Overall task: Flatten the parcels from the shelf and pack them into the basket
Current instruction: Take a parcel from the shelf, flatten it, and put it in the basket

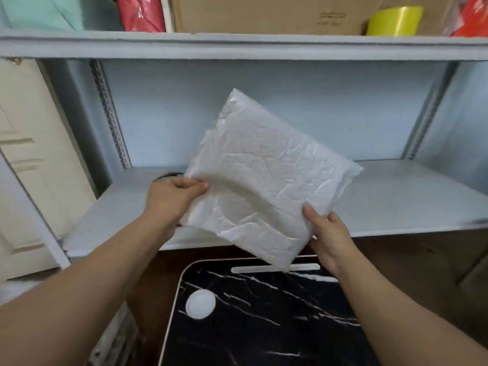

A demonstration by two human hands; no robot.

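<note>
- White, crinkled plastic: the parcel [266, 178] is up in the air in front of the grey shelf [396, 196], tilted with one corner high, clear of the board.
- My left hand [174, 196] pinches its left edge, thumb on the front and fingers curled behind.
- My right hand [330, 236] grips the lower right corner the same way, thumb pressed on the face.
- I judge this the carry between lifting and flattening: the parcel is off the shelf but not laid on anything.
- Below me is a black marbled tabletop [264, 313] with a white round disc [200, 303] on it; no basket shows from here.
- Next I'd want to lower the parcel flat onto a firm surface, let go of the edges and press with open palms to push the air out. The film looks slippery and puffy, so an even press matters.
</note>
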